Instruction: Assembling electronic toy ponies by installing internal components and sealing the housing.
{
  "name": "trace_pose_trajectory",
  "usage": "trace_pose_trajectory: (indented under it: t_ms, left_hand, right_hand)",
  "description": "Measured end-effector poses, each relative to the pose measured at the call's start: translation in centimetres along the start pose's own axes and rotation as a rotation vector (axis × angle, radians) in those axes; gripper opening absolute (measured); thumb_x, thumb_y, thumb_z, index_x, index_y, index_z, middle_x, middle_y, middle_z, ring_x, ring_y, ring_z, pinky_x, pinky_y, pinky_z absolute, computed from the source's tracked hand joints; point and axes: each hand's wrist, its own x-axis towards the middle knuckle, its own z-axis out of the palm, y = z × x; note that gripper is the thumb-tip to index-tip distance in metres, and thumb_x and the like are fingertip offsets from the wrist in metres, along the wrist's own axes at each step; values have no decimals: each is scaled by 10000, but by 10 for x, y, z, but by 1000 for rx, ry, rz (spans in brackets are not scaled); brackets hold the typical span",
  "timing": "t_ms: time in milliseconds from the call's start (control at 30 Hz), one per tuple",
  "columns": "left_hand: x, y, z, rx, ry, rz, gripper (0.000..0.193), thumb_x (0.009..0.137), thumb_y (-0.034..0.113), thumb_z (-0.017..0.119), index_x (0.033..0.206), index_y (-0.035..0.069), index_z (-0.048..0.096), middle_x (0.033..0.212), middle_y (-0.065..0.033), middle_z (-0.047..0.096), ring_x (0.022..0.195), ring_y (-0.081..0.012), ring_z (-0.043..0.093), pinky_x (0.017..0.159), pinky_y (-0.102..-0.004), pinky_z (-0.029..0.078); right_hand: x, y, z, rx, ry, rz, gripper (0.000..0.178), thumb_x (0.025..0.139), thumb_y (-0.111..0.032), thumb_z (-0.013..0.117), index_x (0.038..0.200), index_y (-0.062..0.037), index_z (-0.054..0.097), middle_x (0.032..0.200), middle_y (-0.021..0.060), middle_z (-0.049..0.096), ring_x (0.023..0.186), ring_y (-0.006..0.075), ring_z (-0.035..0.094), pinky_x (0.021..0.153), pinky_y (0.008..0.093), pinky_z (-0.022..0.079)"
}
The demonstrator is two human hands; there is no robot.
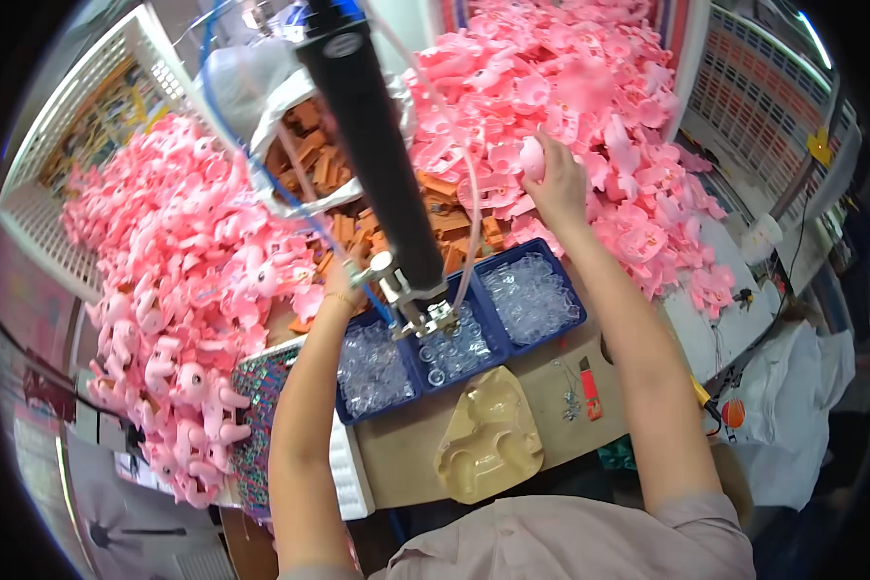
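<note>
My right hand (559, 188) reaches out to the big pile of pink plastic toy shells (561, 68), its fingers closed round a smooth pink toy shell (532, 159). My left hand (339, 285) is stretched forward beside the orange blocks (358, 235), close to the left pile of pink parts (179, 213). Its fingers are mostly hidden, so their grip does not show. Between my arms hangs a black powered screwdriver (372, 145) with a metal tip fitting. Below it lies a blue three-part tray (501, 354) of small clear plastic pieces. Nearer me sits a tan moulded holder (491, 440).
A red-handled cutter (590, 390) and small metal bits (568, 394) lie right of the holder. White plastic crates (87, 145) stand at both sides. An open white bag (285, 106) holds more orange blocks. Assembled pink toy animals (191, 387) cluster at left; a blue hose (211, 87) hangs above.
</note>
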Motion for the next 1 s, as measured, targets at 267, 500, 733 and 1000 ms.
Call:
trace_pose_trajectory:
  t_ms: [267, 500, 733, 1000]
  left_hand:
    - [-117, 173, -33, -505, 412, -112, 372, 819, 150, 675, 1141, 11, 549, 1144, -107, 568, 1007, -162, 570, 816, -274, 470]
    - [-252, 245, -62, -581, -21, -283, 297, 825, 21, 650, 1108, 9, 562, 1277, -109, 484, 1122, -155, 502, 931, -268, 419]
    - [-342, 272, -42, -515, -108, -362, 322, 762, -4, 657, 1069, -1, 562, 1272, -152, 478, 1168, -224, 479, 992, -345, 379]
    - [-335, 283, -1, -724, -40, -383, 778, 738, 10, 691, 1389, 59, 269, 1350, -146, 384, 1169, -253, 493, 975, -357, 416]
  right_hand:
    - [-69, -58, -118, 433, 21, 347, 533, 839, -170, 611, 1299, 9, 408, 1295, 160, 456, 1191, 238, 450, 1035, 347, 330]
    - [-194, -107, -185, 1028, -885, 1205, 467, 901, -187, 541, 1318, -25, 405, 1193, 71, 524, 1078, 154, 520, 941, 320, 416]
    - [-227, -97, -210, 127, -820, 55, 584, 814, -180, 624, 1325, -20, 393, 1325, 191, 409, 1243, 328, 388, 999, 401, 336]
    - [-229, -112, -216, 301, -1211, -113, 539, 818, -264, 633, 1259, -1, 465, 1320, 189, 449, 1203, 312, 449, 993, 453, 347]
